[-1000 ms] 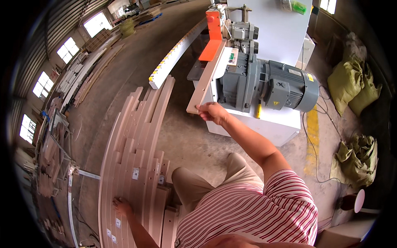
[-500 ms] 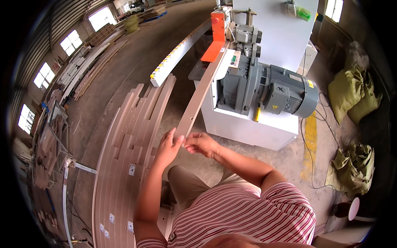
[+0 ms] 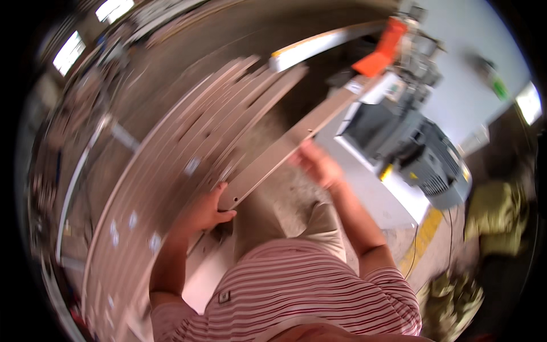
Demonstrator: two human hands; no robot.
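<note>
A long brown board [image 3: 273, 161] with small holes slants from the orange guard [image 3: 376, 60] of the machine down toward me. Its near end sits in my left hand [image 3: 199, 212], the thumb at the end and the fingers at the left edge. My right hand [image 3: 320, 165] is at the board's right edge, farther up. Motion smears its fingers, and I cannot tell whether they grip the board. A pale label lies on the board near the guard.
Stacked brown boards [image 3: 188, 119], several with white labels, lie at my left. A white rail [image 3: 313, 48] stands beyond them. To the right is the machine's grey motor [image 3: 436, 162] on a white base [image 3: 367, 185]. Yellow-green sacks [image 3: 501, 214] lie at far right.
My view has turned, and the board now slants more across it. My left hand has moved down and left with the board's near end. My right hand has moved farther up the board.
</note>
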